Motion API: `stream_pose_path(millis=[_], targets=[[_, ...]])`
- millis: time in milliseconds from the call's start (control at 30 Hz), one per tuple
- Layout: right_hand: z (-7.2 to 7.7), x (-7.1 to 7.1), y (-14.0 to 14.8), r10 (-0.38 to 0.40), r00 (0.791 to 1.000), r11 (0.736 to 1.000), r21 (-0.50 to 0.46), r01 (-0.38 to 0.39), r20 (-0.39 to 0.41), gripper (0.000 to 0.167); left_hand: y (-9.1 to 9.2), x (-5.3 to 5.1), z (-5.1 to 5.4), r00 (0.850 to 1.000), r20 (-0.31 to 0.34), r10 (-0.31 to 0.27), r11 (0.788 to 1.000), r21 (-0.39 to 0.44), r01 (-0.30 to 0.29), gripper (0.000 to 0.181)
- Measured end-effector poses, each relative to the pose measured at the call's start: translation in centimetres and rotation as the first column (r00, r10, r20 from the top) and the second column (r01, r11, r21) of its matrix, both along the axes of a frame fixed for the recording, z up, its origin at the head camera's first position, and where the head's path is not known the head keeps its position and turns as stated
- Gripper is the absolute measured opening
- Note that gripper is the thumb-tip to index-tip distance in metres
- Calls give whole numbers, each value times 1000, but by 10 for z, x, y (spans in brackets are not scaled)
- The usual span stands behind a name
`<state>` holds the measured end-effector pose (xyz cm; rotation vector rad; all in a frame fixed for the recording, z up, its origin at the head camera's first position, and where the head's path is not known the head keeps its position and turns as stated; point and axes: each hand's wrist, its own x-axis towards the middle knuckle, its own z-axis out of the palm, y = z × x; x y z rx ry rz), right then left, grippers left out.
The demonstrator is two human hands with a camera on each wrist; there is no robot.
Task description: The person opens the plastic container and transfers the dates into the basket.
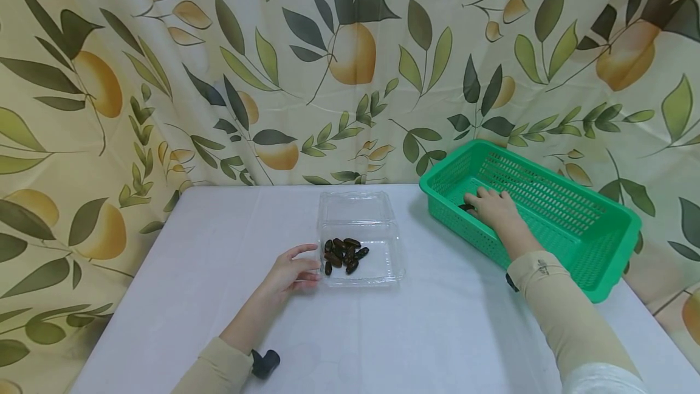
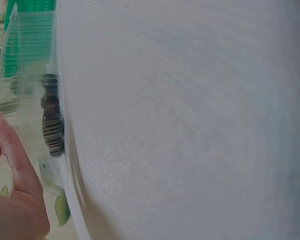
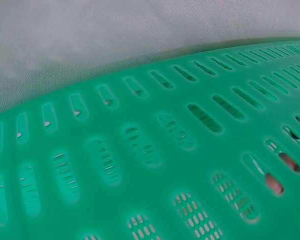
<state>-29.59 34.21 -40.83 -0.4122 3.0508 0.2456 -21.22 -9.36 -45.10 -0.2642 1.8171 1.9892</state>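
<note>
Several dark brown dates [image 1: 350, 255] lie in the left part of a clear plastic clamshell box [image 1: 383, 266], whose lid is raised at the back. Beside the box's left wall is my left hand [image 1: 290, 272], its fingers spread loosely and touching or nearly touching that side. In the left wrist view the dates [image 2: 52, 117] show through the clear wall, near the left hand [image 2: 20, 175]. My right hand [image 1: 494, 208] reaches into a green basket [image 1: 569, 190], with a dark date [image 1: 466, 207] at its fingertips. The right wrist view shows mostly the perforated basket wall [image 3: 155, 115], with bits of finger behind the slots.
A white cloth [image 1: 415, 333] covers the table. The green basket stands at an angle on the right, right of the box. Behind the table hangs a curtain [image 1: 219, 78] printed with fruit and leaves. Both wrists wear small black devices.
</note>
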Motion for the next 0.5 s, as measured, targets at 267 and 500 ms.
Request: stream_pose_path(millis=[267,500], targets=[[-3,-3,2,-23,999,999,-38,24,22,21,0,-5,-10,1000,3,17,1000,-4,-17,48],[-4,-5,4,-58,998,995,-82,57,-3,29,1,-4,-10,1000,6,27,1000,-11,-27,48]])
